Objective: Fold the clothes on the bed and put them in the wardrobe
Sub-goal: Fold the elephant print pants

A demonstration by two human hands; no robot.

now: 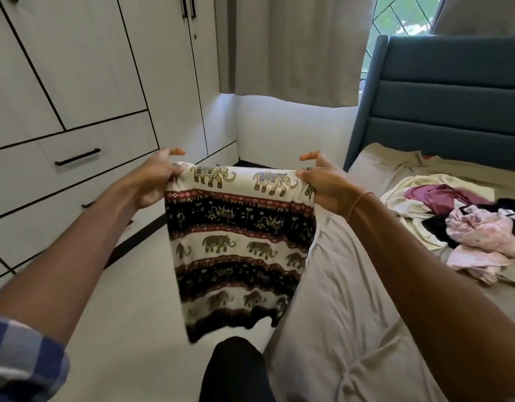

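Pinching the elephant-print cloth (238, 227) by its top corners with left hand (153, 182) and right hand (324, 188), holding it up between bed (352, 285) and closed wardrobe (76, 68).

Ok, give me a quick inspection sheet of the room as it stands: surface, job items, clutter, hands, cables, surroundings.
Surface: bed, rumpled beige sheet, near part bare.
Job's things: elephant-print garment held up in the air, hanging down; pile of clothes unfolded on the bed, toward the headboard; wardrobe doors and drawers closed.
Clutter: nothing seen apart from the pile.
Grippers: left hand and right hand each pinch a top corner of the garment.
Cables: nothing seen.
Surroundings: curtain, window, pale floor.
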